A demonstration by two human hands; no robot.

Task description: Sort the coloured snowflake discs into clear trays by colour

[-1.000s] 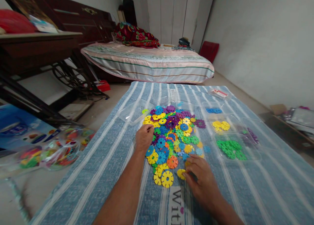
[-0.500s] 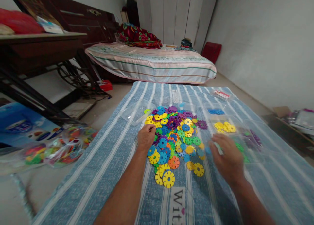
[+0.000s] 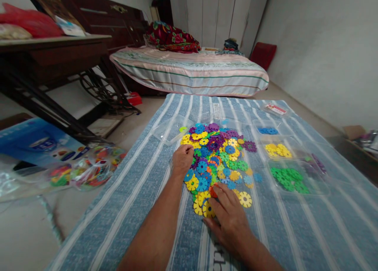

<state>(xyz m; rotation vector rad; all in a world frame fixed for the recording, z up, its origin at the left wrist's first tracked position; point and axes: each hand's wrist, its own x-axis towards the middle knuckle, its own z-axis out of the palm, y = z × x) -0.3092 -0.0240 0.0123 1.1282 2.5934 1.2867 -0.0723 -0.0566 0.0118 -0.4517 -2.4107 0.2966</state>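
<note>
A loose pile of flat, notched plastic flower discs (image 3: 202,166) in yellow, blue, purple, green and orange lies on the striped cloth. My left hand (image 3: 183,160) rests at the pile's left edge with its fingers curled together. Whatever they may hold is hidden. Over the near end of the pile, my right hand (image 3: 230,214) is open, thumb and fingers apart. Its fingertips reach an orange disc (image 3: 212,191) and a yellow disc (image 3: 208,209). To the right stand clear boxes with blue discs (image 3: 267,130), yellow discs (image 3: 278,150), green discs (image 3: 289,179) and purple discs (image 3: 319,163).
A clear plastic lid or tray (image 3: 165,134) lies left of the pile. A small packet with a red-and-white label (image 3: 276,108) sits at the far right. Bags of colourful pieces (image 3: 91,172) and a blue box (image 3: 41,145) are on the floor at left. Beyond stands a bed (image 3: 189,72).
My right hand has moved left from beside the clear boxes to the near end of the pile, uncovering the green discs' box. My left hand stays by the pile. The view has shifted slightly.
</note>
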